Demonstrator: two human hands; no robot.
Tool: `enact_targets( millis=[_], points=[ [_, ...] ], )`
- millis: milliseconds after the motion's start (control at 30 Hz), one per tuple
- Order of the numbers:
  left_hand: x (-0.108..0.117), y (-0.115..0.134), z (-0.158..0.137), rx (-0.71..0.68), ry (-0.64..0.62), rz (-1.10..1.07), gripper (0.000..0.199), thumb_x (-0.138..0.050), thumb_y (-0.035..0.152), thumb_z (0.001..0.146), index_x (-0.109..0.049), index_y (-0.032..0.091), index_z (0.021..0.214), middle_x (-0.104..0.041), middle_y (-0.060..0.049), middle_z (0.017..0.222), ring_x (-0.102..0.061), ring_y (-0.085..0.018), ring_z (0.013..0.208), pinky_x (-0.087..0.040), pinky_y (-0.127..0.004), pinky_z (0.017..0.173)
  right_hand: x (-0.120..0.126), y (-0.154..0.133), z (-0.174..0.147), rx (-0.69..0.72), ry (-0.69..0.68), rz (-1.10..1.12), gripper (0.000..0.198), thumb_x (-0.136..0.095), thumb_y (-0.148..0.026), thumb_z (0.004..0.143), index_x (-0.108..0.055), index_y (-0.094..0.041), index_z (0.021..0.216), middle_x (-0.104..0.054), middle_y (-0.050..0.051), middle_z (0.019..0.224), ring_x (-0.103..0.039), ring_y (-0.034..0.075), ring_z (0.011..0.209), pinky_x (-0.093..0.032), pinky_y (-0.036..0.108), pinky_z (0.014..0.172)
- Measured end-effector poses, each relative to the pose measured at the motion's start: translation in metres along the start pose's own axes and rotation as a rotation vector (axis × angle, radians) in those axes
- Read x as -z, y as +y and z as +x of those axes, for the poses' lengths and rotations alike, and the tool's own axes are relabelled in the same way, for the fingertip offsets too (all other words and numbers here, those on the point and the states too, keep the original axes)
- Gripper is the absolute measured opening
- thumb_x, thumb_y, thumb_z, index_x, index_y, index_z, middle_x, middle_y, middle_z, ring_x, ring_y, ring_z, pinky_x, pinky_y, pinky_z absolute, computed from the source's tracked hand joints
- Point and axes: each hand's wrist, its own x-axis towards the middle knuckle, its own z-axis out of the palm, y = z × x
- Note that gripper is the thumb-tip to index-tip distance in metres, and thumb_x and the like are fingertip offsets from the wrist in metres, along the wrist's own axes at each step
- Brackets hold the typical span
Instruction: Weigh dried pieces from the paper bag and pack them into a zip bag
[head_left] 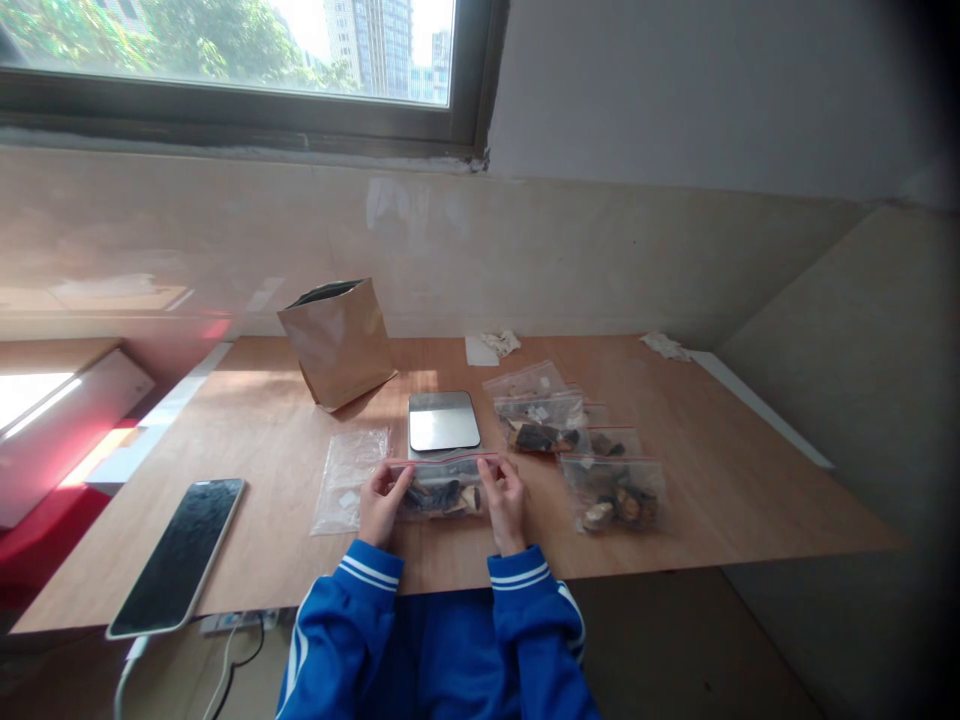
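Note:
Between my hands is a clear zip bag (442,503) with a red seal line, holding dark and pale dried pieces. My left hand (381,503) pinches its upper left corner, thumb on top. At the upper right corner my right hand (505,497) grips the same bag, fingers closed. Just behind the bag stands a small scale (443,420) with a bare metal plate. A flat zip bag (346,485) with a small white packet in it lies left of my left hand. To my right, several filled zip bags (619,497) of similar dried pieces rest on the table.
A brown paper bag (341,345) stands with its top open at the back left. A phone (180,550) on a charging cable lies at the table's (720,490) front left. Crumpled tissues (500,343) sit by the wall under the window.

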Motion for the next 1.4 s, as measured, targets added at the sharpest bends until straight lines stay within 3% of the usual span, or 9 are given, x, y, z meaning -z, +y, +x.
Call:
enact_targets(
  millis=[300, 500, 633, 767, 900, 1067, 1233, 1400],
  points=[
    [0.001, -0.003, -0.001, 0.006, 0.007, 0.016, 0.024, -0.069, 0.037, 0.074, -0.066, 0.015, 0.083, -0.069, -0.003, 0.075, -0.062, -0.014, 0.067, -0.048, -0.024, 0.062, 0.0, 0.002, 0.0, 0.034, 0.004, 0.0, 0.029, -0.061, -0.045, 0.08, -0.069, -0.017, 0.084, -0.058, 0.002, 0.079, -0.052, 0.016, 0.073, -0.042, 0.029, 0.07],
    [0.001, -0.007, -0.002, -0.042, 0.09, 0.072, 0.023, -0.067, 0.036, 0.076, -0.066, 0.015, 0.086, -0.069, -0.004, 0.079, -0.062, -0.015, 0.073, -0.048, -0.024, 0.067, -0.002, -0.003, -0.001, 0.074, 0.009, -0.027, 0.028, -0.062, -0.043, 0.08, -0.068, -0.016, 0.081, -0.058, 0.002, 0.08, -0.049, 0.014, 0.069, -0.042, 0.027, 0.067],
    [0.002, -0.005, -0.002, -0.067, 0.048, 0.089, 0.022, -0.067, 0.036, 0.077, -0.066, 0.015, 0.084, -0.067, -0.003, 0.078, -0.062, -0.014, 0.074, -0.048, -0.024, 0.068, -0.002, -0.003, -0.003, -0.026, -0.018, 0.107, 0.029, -0.063, -0.045, 0.079, -0.066, -0.016, 0.081, -0.062, 0.002, 0.078, -0.056, 0.015, 0.072, -0.045, 0.028, 0.07],
    [0.002, -0.002, -0.001, -0.054, -0.057, 0.091, 0.022, -0.066, 0.035, 0.077, -0.067, 0.015, 0.087, -0.068, -0.004, 0.084, -0.062, -0.015, 0.078, -0.049, -0.024, 0.07, 0.001, -0.001, -0.004, -0.118, -0.139, 0.233, 0.032, -0.062, -0.045, 0.08, -0.066, -0.016, 0.092, -0.067, 0.005, 0.085, -0.062, 0.018, 0.082, -0.047, 0.031, 0.079],
    [0.001, -0.007, 0.0, -0.052, -0.052, 0.102, 0.021, -0.069, 0.034, 0.075, -0.069, 0.014, 0.083, -0.068, -0.004, 0.082, -0.062, -0.015, 0.077, -0.049, -0.025, 0.07, 0.004, 0.0, -0.003, -0.121, -0.207, 0.184, 0.035, -0.065, -0.046, 0.078, -0.068, -0.017, 0.097, -0.069, 0.007, 0.093, -0.063, 0.02, 0.086, -0.047, 0.034, 0.083],
    [0.002, -0.01, 0.0, -0.074, -0.041, 0.133, 0.022, -0.069, 0.035, 0.075, -0.069, 0.015, 0.085, -0.069, -0.004, 0.081, -0.063, -0.016, 0.075, -0.05, -0.026, 0.07, 0.005, -0.001, 0.0, -0.121, -0.206, 0.089, 0.035, -0.067, -0.047, 0.075, -0.071, -0.016, 0.092, -0.069, 0.007, 0.087, -0.062, 0.019, 0.08, -0.048, 0.034, 0.079],
    [0.009, 0.004, -0.002, -0.182, -0.062, 0.338, 0.019, -0.066, 0.033, 0.078, -0.071, 0.017, 0.085, -0.071, -0.005, 0.086, -0.064, -0.018, 0.084, -0.048, -0.029, 0.08, 0.01, -0.002, 0.003, -0.068, -0.184, 0.032, 0.033, -0.067, -0.046, 0.075, -0.073, -0.016, 0.086, -0.068, 0.006, 0.08, -0.061, 0.019, 0.075, -0.048, 0.033, 0.074],
    [0.012, 0.019, -0.006, -0.221, -0.102, 0.433, 0.018, -0.065, 0.034, 0.079, -0.071, 0.017, 0.085, -0.071, -0.004, 0.085, -0.065, -0.018, 0.082, -0.047, -0.029, 0.079, 0.016, -0.006, 0.004, 0.044, -0.181, -0.01, 0.026, -0.067, -0.043, 0.076, -0.073, -0.018, 0.082, -0.066, 0.005, 0.079, -0.059, 0.018, 0.075, -0.047, 0.032, 0.073]
  ],
)
